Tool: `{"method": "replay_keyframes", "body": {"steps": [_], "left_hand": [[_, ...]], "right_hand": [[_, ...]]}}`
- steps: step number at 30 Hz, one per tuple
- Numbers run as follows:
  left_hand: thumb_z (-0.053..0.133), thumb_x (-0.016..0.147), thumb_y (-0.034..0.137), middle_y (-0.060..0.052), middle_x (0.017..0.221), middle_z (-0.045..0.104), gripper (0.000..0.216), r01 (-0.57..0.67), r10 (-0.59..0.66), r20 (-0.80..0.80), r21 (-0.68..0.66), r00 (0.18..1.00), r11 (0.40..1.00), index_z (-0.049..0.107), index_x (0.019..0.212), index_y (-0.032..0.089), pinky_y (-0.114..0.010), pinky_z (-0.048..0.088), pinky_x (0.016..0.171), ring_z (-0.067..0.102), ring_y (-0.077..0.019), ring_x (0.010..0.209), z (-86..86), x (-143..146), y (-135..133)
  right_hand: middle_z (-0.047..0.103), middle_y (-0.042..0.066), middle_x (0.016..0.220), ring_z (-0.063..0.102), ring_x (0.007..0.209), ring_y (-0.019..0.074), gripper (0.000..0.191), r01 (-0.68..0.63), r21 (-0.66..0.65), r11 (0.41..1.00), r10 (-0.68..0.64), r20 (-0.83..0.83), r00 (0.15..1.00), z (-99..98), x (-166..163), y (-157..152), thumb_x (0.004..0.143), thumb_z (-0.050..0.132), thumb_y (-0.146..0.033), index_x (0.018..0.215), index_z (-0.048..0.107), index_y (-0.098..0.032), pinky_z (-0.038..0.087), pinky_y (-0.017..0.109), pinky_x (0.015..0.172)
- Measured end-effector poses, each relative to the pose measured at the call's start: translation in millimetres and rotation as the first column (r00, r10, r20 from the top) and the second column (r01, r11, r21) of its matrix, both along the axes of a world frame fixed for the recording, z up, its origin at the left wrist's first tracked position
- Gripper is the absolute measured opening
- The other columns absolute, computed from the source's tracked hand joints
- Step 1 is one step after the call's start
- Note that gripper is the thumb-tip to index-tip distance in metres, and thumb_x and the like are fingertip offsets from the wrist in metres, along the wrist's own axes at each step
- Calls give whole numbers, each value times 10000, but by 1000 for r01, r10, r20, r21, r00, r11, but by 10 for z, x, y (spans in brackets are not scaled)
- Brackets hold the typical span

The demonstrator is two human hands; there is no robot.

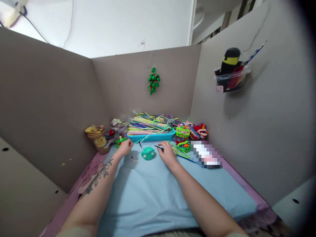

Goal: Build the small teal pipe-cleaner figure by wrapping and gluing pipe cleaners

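Observation:
A small teal pipe-cleaner figure (148, 153) lies on the light blue cloth (153, 194), between my two hands. My left hand (125, 147) rests on the cloth just left of it, fingers curled, near a green pipe-cleaner piece (120, 141); what it holds is hidden. My right hand (167, 152) sits right of the figure, fingers pinched on a thin dark tool (158, 146) that points left. A short dark bit (140, 144) lies on the cloth by the tray.
A blue tray (150, 136) of several coloured pipe cleaners stands at the back. Finished pipe-cleaner pieces (187, 135) lie to its right, a jar (98, 140) to its left. Grey partition walls enclose the desk; a green ornament (153, 80) hangs on the back wall, a clear holder (230, 79) on the right wall.

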State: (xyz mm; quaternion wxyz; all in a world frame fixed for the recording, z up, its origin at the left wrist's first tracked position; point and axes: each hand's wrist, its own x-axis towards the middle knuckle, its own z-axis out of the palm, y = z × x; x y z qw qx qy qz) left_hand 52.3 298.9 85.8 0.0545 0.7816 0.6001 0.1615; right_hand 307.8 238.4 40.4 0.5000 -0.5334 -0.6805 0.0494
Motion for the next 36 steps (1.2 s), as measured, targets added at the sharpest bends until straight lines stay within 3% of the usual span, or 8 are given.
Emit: {"method": "replay_keyframes", "body": {"steps": [4,9,13,15,17,25,31,36], "left_hand": [[403,748,186,-4,643,563,121,73,-55,178,-94,983,993,503,682,167,-224,349,549,496,-135,600,267,17,-34],[394,770,220,8,615,502,127,31,-50,197,99,979,995,461,669,183,-235,306,542,448,-134,581,487,102,-263],[373,783,200,13,630,501,119,135,-171,256,151,951,979,451,693,190,-234,325,564,457,-131,593,484,222,-510],[371,781,185,11,647,514,115,190,-222,266,140,938,972,451,699,191,-232,334,570,464,-131,606,415,261,-603],[364,782,170,11,646,516,122,224,-251,267,127,930,966,453,701,192,-230,341,570,468,-132,610,334,268,-658],[389,849,221,-37,792,614,150,89,-100,86,116,991,989,538,855,197,-257,370,606,552,-167,705,264,347,-779],[370,893,275,-70,874,641,221,208,-212,15,138,977,968,575,911,193,-269,382,653,581,-191,796,142,831,-917],[389,888,225,-74,866,638,215,120,-140,34,346,990,931,600,875,183,-299,391,768,557,-201,854,-73,823,-913]], "right_hand": [[586,65,781,522,830,200,170,-27,-46,999,26,-28,999,-9,14,20,773,510,-215,621,577,-184,402,327,789],[567,28,718,527,708,173,82,-96,-95,991,67,-269,961,-9,1,42,712,546,-231,732,607,-179,418,301,676],[527,-31,637,457,498,111,423,-365,-141,920,164,-708,687,71,-30,32,696,597,-392,1058,553,-177,364,237,469],[533,-44,643,429,454,84,521,-464,-71,883,207,-828,521,111,-24,26,683,616,-418,1136,503,-187,329,209,423],[537,-48,626,430,442,69,508,-475,-41,879,212,-859,467,133,7,24,675,635,-413,1109,521,-175,328,192,414],[623,7,624,597,564,147,202,-350,-177,920,189,-584,789,112,9,-37,699,596,-342,780,642,-163,472,253,535],[679,21,766,620,687,161,185,-349,-83,934,293,-385,875,124,-204,-162,776,508,-294,832,658,-202,485,267,650],[652,16,678,564,609,141,259,56,-113,992,-82,-244,966,299,316,-163,807,479,-372,747,637,-176,400,228,565]]}}
